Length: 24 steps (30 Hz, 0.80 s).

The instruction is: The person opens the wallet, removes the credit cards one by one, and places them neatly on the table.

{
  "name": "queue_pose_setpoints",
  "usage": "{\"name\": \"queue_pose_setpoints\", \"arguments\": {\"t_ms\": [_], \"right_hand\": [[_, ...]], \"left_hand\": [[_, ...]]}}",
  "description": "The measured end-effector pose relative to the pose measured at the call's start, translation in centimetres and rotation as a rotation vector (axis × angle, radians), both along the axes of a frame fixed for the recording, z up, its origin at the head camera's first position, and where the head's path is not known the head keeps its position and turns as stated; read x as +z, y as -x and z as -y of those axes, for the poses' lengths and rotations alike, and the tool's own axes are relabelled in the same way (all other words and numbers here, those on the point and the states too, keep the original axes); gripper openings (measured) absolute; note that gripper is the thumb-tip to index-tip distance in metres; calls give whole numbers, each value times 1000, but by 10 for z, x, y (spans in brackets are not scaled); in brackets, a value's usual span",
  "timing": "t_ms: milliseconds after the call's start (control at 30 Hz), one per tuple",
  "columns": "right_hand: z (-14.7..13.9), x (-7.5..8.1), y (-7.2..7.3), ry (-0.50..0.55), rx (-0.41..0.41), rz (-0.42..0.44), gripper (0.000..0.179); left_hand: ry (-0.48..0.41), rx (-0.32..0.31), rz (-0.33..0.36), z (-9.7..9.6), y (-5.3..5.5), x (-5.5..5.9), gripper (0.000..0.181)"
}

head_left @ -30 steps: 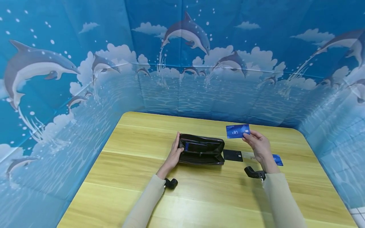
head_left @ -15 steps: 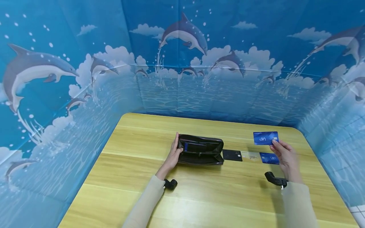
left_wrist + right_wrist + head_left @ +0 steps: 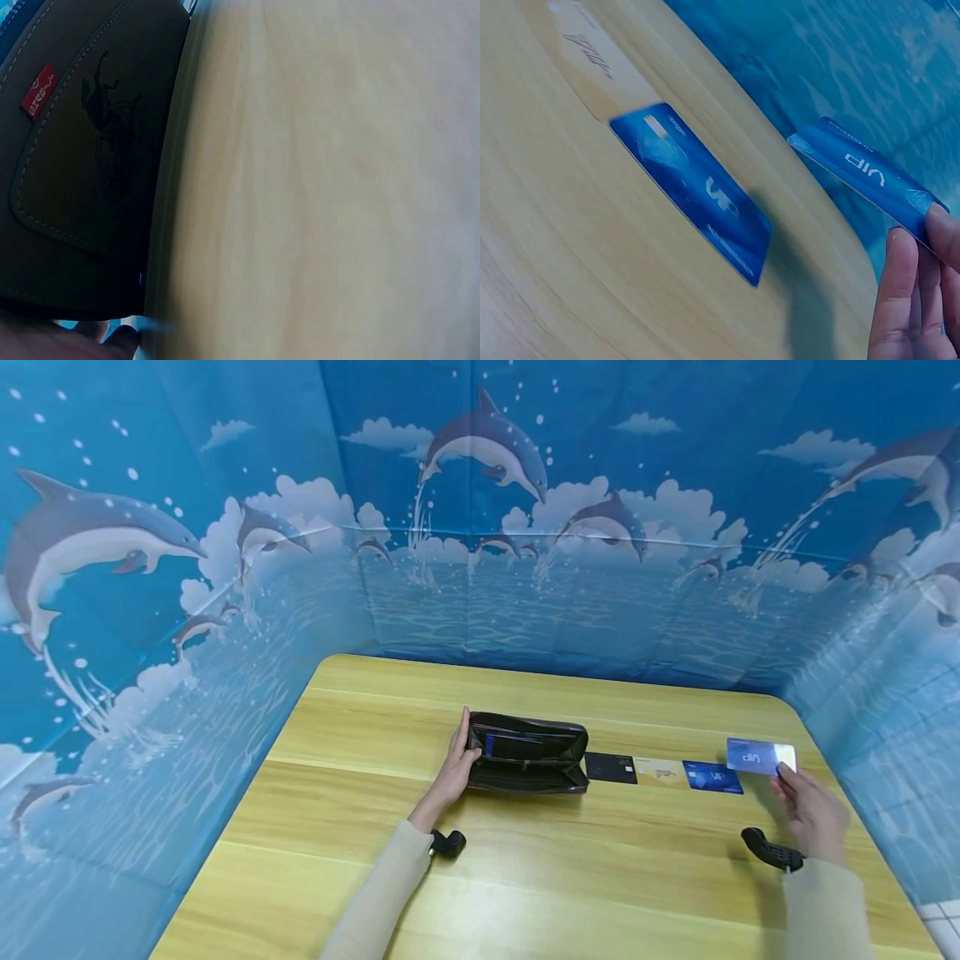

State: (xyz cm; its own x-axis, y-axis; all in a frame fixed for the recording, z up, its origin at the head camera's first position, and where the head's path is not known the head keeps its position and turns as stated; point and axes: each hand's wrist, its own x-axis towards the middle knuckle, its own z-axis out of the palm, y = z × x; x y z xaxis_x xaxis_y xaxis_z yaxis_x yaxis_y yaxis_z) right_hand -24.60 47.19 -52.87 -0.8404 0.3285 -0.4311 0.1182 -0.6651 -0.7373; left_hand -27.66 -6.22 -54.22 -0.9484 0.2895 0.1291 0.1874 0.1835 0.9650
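Note:
A dark zip wallet (image 3: 525,783) stands gaping on the table, a bit of blue showing in an inner slot. My left hand (image 3: 453,768) grips its left end, thumb at the inside and fingers behind. In the left wrist view the wallet's outer face (image 3: 82,172) has a red tag and a horse emblem. My right hand (image 3: 813,806) pinches a blue VIP card (image 3: 753,756) by its corner between thumb and fingers, raised above the table. Left of it a second blue card (image 3: 712,777), a gold card (image 3: 662,772) and a black card (image 3: 611,768) lie in a row.
The yellow wood-grain table (image 3: 570,868) has its far edge against a blue dolphin-print curtain (image 3: 480,602), which also hangs at both sides. A black wrist camera mount (image 3: 772,850) sticks out from the right wrist, another mount (image 3: 448,844) from the left.
My right hand has carried the blue card rightward and nearer, past the row's right end, uncovering the gold and blue cards. My left hand and the wallet have stayed in place.

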Motion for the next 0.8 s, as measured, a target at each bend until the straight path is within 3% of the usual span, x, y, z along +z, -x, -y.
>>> {"name": "queue_pose_setpoints", "arguments": {"t_ms": [133,200,333,467,533,700,800], "right_hand": [[-11,-1,-5,45,66,2,28],[-16,-2,-6,32,61,23,27],[-23,-6,-8,-17,1,96,25],[-28,-10,-8,-42,-65,186,23],[-30,-12,-8,-40,-97,217,22],[-33,-17,-9,-46,-131,241,23],[-33,-20,-9,-59,-144,246,25]], "left_hand": [[-5,28,-9,-1,9,-20,69],[1,41,-14,-2,14,-30,69],[2,40,-13,-2,15,-31,69],[9,36,-3,-2,13,-26,69],[7,29,0,-2,9,-17,69],[13,18,1,-1,-2,5,69],[18,19,-1,-1,-3,7,69]]}}
